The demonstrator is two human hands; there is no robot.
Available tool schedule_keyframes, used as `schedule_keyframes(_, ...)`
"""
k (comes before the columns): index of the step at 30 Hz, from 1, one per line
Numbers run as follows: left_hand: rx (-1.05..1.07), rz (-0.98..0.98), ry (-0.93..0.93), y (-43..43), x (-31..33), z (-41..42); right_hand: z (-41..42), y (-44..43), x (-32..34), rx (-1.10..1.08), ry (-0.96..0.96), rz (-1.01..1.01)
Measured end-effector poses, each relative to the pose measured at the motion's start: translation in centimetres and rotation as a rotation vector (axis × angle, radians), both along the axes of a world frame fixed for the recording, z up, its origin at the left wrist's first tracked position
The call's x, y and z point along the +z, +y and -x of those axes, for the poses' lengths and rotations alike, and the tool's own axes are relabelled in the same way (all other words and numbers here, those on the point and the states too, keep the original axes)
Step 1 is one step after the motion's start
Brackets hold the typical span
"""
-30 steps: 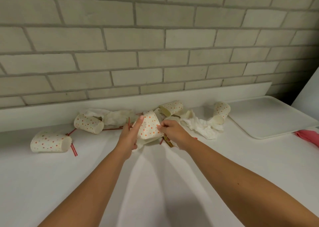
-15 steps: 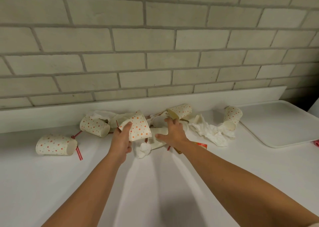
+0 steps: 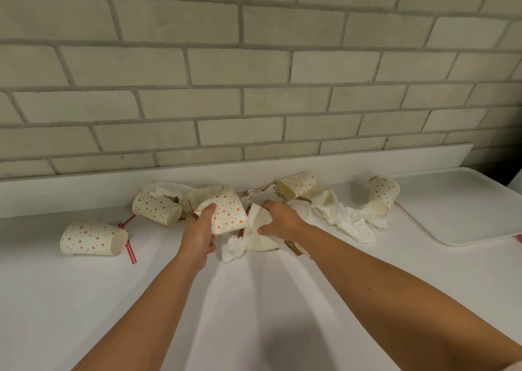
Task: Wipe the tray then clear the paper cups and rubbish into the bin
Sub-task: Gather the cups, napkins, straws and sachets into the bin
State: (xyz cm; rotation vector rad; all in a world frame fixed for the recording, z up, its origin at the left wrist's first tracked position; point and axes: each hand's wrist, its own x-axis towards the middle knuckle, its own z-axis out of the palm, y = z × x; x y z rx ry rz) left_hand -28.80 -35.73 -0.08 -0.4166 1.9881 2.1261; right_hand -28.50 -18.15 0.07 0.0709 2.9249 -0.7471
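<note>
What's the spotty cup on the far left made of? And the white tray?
Spotty cup: probably thin matte paper, with printed dots and no shine. Tray: likely smooth plastic, from its faint sheen and moulded rounded rim.

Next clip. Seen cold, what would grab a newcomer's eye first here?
At mid-counter the left hand grips a dotted paper cup, and the right hand holds a plain white cup beside it. Around them, tipped dotted cups and crumpled tissues litter the counter along the brick wall, with a white tray at far right.
</note>
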Motion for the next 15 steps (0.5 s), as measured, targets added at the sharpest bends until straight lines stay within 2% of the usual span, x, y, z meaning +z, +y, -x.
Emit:
schedule_keyframes(8,0.003,-0.02,0.04,1.2,1.2,-0.7,-2.3,1.1,2.9,0.022,0.062,0.117)
schedule_keyframes(15,-0.1,-0.018,0.043,3.7,2.7,-2.5,-6.6,3.3,5.9,-0.064,0.111,0.078)
